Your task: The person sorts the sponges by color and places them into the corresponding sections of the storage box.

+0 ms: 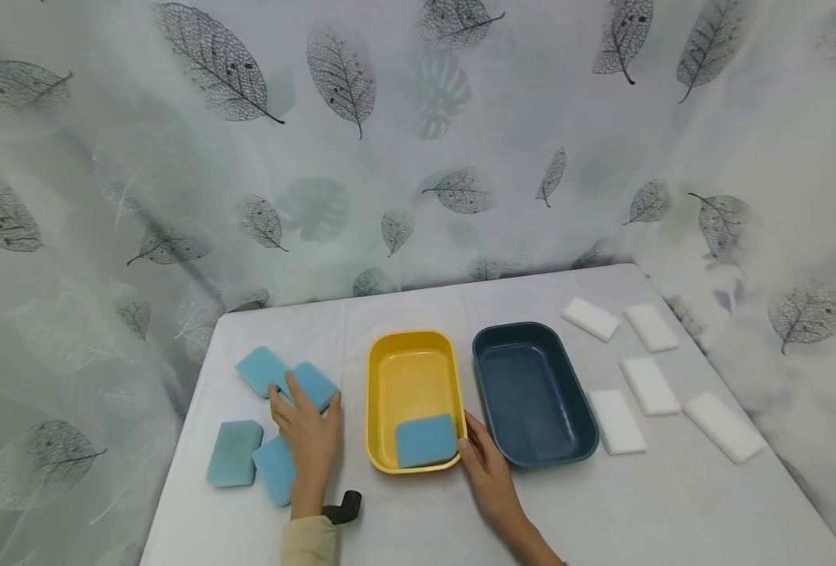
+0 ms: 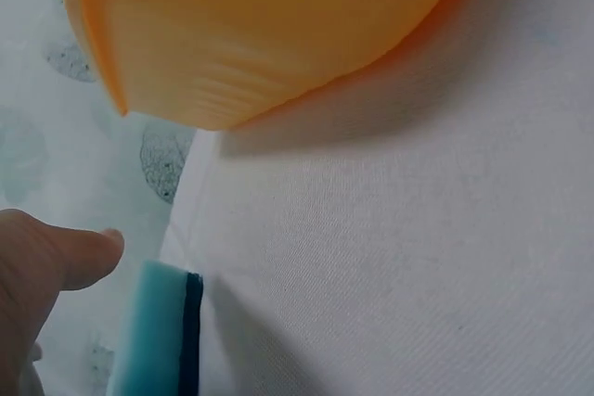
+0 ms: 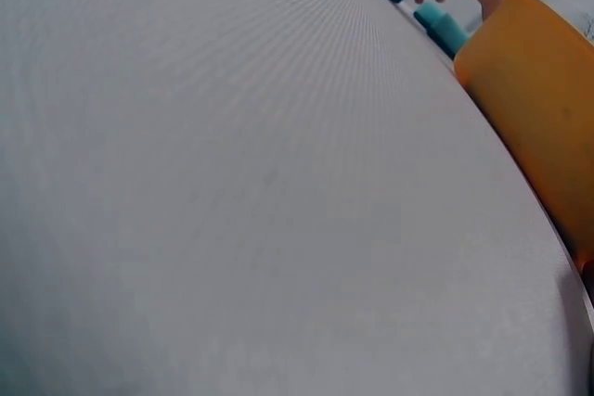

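Note:
My left hand (image 1: 309,434) reaches over a blue sponge (image 1: 315,385) with thumb and fingers spread. In the left wrist view the thumb stands apart from a sponge (image 2: 160,336) with a dark scouring layer. Another blue sponge (image 1: 261,371) lies at the fingertips; a greener sponge (image 1: 234,453) and a blue sponge (image 1: 274,470) lie nearer the front. My right hand (image 1: 490,477) holds the right rim of a yellow tray (image 1: 373,393), thumb on the edge and fingers along the outer wall. Inside its front part lies one blue sponge (image 1: 426,441).
A dark blue tray (image 1: 531,393) stands right of the yellow one. Several white sponge blocks lie on the right, one (image 1: 616,422) close beside that tray. A black curved object (image 1: 343,508) shows at the left wrist. Leaf-patterned curtain (image 1: 404,157) hangs behind the white-covered table (image 1: 418,523).

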`<state>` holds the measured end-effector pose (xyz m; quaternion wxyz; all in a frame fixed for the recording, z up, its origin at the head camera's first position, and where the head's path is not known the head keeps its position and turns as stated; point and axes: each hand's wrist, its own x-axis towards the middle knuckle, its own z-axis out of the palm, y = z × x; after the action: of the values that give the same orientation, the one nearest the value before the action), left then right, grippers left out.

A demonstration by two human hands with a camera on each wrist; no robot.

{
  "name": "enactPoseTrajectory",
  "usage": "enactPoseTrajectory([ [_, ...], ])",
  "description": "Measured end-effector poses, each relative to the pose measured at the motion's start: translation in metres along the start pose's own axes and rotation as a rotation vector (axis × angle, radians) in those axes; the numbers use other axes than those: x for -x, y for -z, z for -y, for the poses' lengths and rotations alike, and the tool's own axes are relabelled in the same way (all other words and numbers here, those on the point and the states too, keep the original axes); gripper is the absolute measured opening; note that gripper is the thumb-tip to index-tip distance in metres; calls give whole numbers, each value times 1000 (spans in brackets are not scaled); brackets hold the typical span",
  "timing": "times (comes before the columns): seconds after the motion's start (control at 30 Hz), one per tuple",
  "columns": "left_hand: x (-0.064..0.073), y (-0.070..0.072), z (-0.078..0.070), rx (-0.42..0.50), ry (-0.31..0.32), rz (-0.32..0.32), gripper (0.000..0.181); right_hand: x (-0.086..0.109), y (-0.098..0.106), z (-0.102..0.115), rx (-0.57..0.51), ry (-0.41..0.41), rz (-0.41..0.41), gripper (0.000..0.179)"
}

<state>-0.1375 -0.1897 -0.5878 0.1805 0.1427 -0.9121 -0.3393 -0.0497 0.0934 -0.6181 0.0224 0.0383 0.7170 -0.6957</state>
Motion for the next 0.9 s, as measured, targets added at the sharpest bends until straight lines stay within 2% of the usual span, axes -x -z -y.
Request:
enactPoseTrajectory([
  [0.13, -3, 0, 5, 20, 36, 26, 102, 0, -1, 0, 3, 4, 9, 51],
  [0.43, -10, 0, 9, -8, 91, 140, 106, 0, 0, 1, 9, 6, 6, 51],
  [0.9, -13, 0, 8, -27, 112, 232, 89, 0, 0, 0, 9, 7, 5, 50],
])
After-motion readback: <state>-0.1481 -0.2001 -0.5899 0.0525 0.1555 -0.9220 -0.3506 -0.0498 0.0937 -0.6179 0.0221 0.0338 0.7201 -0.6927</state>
